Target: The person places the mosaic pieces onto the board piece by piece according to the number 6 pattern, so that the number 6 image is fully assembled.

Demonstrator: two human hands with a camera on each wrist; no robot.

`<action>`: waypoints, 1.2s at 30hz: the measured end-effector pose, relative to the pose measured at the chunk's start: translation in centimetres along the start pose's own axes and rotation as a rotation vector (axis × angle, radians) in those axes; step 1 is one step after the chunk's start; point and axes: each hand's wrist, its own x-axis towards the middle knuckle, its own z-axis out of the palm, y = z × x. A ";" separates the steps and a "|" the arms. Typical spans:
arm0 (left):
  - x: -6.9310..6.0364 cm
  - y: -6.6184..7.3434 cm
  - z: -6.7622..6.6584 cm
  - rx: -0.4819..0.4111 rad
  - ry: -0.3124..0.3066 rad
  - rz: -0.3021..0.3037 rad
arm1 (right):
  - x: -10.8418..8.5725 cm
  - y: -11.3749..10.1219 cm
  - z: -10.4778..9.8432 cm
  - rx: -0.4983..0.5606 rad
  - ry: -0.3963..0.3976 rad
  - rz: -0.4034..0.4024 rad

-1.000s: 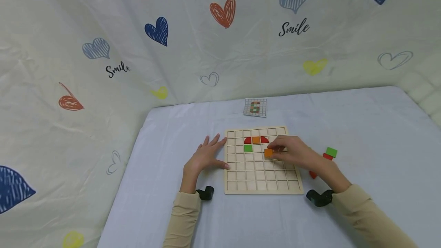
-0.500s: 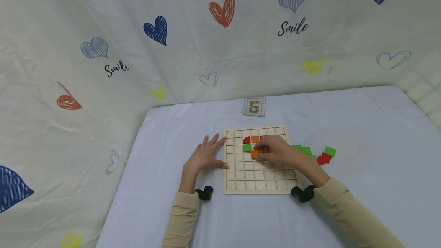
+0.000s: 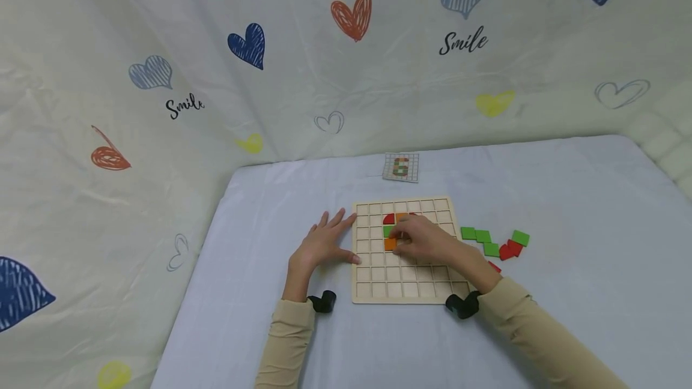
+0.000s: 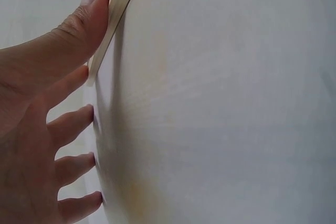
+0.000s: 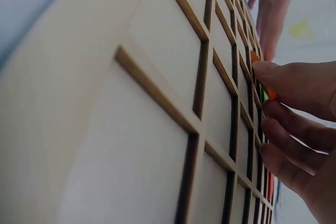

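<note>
A wooden grid board [image 3: 409,294] lies on the white cloth. My left hand [image 3: 322,241] rests with fingers spread at its left edge; in the left wrist view the thumb [image 4: 79,30] touches the board's side. My right hand [image 3: 424,240] reaches over the board and pinches an orange square tile [image 3: 390,244] between thumb and index finger, at the cell just below a green tile [image 3: 387,231]. Above that green tile sits a red rounded tile [image 3: 388,219], with another orange tile [image 3: 400,217] to its right. A further red tile is mostly hidden by my hand.
Loose green tiles [image 3: 483,236] and red tiles [image 3: 515,248] lie right of the board. A small card [image 3: 400,167] with a printed grid pattern lies behind it. A white curtain [image 3: 292,89] with printed hearts hangs at the back.
My right hand has moved left across the board with the orange tile, bringing it to the cell under the green tile. My left hand has stayed at the board's edge.
</note>
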 end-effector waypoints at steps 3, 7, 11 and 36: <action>0.0 0.1 0.0 0.000 -0.002 -0.001 | 0.1 -0.3 0.1 -0.026 0.010 -0.007; 0.0 0.0 0.0 0.003 -0.002 -0.002 | 0.0 -0.5 0.1 -0.032 0.021 -0.017; 0.0 0.0 0.0 0.005 -0.004 0.002 | -0.1 -0.3 0.2 -0.016 0.026 -0.025; -0.1 0.2 -0.1 0.010 -0.002 0.004 | -5.0 2.3 -3.0 -0.027 0.140 0.030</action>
